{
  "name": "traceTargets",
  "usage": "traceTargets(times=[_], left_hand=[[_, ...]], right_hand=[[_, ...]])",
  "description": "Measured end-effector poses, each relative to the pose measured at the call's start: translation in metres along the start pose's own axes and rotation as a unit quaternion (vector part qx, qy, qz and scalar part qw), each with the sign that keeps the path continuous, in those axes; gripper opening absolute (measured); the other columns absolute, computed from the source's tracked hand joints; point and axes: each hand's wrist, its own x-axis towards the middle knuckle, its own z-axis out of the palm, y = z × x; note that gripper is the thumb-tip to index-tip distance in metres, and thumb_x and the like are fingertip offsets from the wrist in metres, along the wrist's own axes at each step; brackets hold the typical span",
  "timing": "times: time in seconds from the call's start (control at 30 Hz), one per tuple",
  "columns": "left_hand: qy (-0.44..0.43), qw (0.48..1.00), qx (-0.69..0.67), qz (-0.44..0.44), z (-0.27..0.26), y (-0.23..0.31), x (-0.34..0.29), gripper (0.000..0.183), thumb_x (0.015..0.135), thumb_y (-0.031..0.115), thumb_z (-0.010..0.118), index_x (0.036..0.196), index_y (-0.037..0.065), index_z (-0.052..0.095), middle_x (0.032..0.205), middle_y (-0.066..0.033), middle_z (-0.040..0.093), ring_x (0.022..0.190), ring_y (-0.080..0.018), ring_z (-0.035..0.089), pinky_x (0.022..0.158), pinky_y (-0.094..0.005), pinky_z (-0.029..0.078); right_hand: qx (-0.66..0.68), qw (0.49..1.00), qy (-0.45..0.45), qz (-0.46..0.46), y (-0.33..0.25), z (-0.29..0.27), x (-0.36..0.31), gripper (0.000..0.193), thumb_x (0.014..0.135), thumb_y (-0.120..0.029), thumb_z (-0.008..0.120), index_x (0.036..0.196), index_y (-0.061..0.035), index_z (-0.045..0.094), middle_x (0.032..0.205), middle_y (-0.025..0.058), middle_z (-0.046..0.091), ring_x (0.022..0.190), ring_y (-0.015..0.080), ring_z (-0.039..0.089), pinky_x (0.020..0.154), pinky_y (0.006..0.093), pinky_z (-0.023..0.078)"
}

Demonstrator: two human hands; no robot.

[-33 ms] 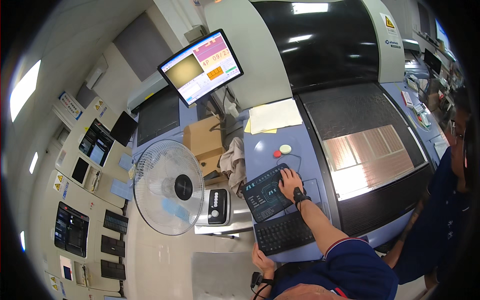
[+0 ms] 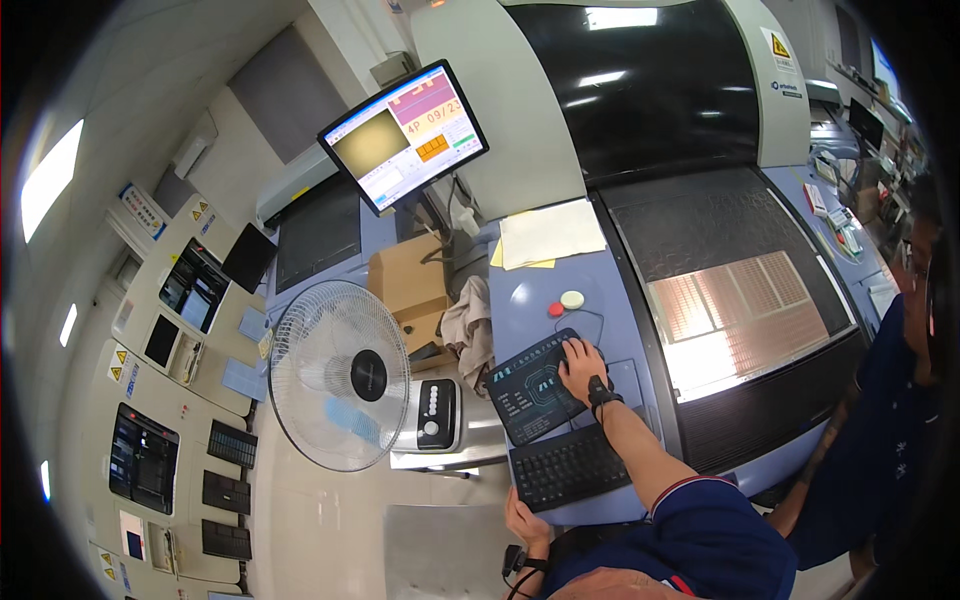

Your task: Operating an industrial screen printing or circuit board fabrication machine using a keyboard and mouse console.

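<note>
A black mouse mat [image 2: 525, 390] with pale blue print lies tilted on the blue machine table [image 2: 525, 300]. My right hand [image 2: 582, 372], a dark band at its wrist, rests palm down on the mat with fingers curved. A thin cord runs toward it, and what looks like a computer mouse is hidden beneath the palm. Just below the mat is a black keyboard [image 2: 565, 468]. At the keyboard's near left corner, my left hand [image 2: 524, 518] has its fingers closed around the edge; the fingertips are partly hidden. A strapped device sits on that wrist.
A lit monitor [image 2: 405, 137] stands beyond the table. Left are a standing fan [image 2: 340, 375], an open cardboard box [image 2: 405, 275] and a cloth [image 2: 467, 320]. Paper sheets [image 2: 550, 235] and two round buttons [image 2: 572, 300] lie ahead. Right, a coppery panel [image 2: 735, 320] rests on the machine bed; a person [image 2: 880, 430] stands near.
</note>
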Motion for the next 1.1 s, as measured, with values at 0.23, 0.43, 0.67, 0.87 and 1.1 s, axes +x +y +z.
traceTargets(times=[0.23, 0.43, 0.67, 0.87, 1.1], left_hand=[[0.010, 1.000, 0.001, -0.003, 0.008, 0.001, 0.007, 0.050, 0.106, 0.028, 0.041, 0.126, -0.009, 0.067, 0.129, -0.0293, 0.067, 0.120, -0.0467, 0.063, 0.107, -0.0484, 0.046], [0.012, 1.000, 0.011, -0.008, 0.006, 0.006, 0.009, 0.051, 0.105, 0.029, 0.040, 0.126, -0.009, 0.067, 0.129, -0.0293, 0.067, 0.119, -0.0462, 0.064, 0.106, -0.0487, 0.047], [0.014, 1.000, 0.008, -0.003, 0.006, 0.008, 0.009, 0.048, 0.104, 0.024, 0.041, 0.126, -0.009, 0.067, 0.128, -0.0289, 0.067, 0.120, -0.0454, 0.064, 0.106, -0.0480, 0.047], [0.012, 1.000, 0.001, -0.001, 0.004, 0.004, 0.009, 0.047, 0.102, 0.021, 0.041, 0.126, -0.009, 0.067, 0.129, -0.0294, 0.067, 0.121, -0.0450, 0.063, 0.107, -0.0473, 0.047], [0.011, 1.000, 0.003, 0.000, 0.006, 0.006, 0.008, 0.048, 0.104, 0.025, 0.041, 0.127, -0.008, 0.067, 0.130, -0.0302, 0.067, 0.122, -0.0456, 0.063, 0.107, -0.0471, 0.047]], right_hand=[[0.016, 0.999, -0.027, 0.030, 0.006, 0.003, 0.007, 0.044, 0.086, -0.018, 0.071, 0.125, -0.0018, 0.060, 0.131, 0.0152, 0.060, 0.125, 0.0372, 0.055, 0.104, 0.0467, 0.049], [0.018, 0.999, -0.030, 0.016, 0.003, -0.001, 0.010, 0.046, 0.086, -0.018, 0.071, 0.126, -0.0008, 0.059, 0.132, 0.0164, 0.059, 0.123, 0.0383, 0.057, 0.105, 0.0470, 0.049], [0.028, 0.999, -0.038, 0.018, 0.007, 0.003, 0.009, 0.047, 0.086, -0.018, 0.071, 0.127, -0.0014, 0.058, 0.136, 0.0157, 0.057, 0.125, 0.0377, 0.055, 0.104, 0.0480, 0.049], [0.049, 0.998, -0.039, 0.002, 0.002, -0.004, 0.012, 0.041, 0.084, -0.015, 0.073, 0.122, -0.0042, 0.061, 0.133, 0.0171, 0.058, 0.123, 0.0382, 0.057, 0.102, 0.0484, 0.051], [0.063, 0.997, -0.030, -0.020, 0.003, -0.004, 0.012, 0.035, 0.085, -0.015, 0.073, 0.118, -0.0081, 0.065, 0.128, 0.0164, 0.060, 0.123, 0.0380, 0.058, 0.103, 0.0472, 0.052]])
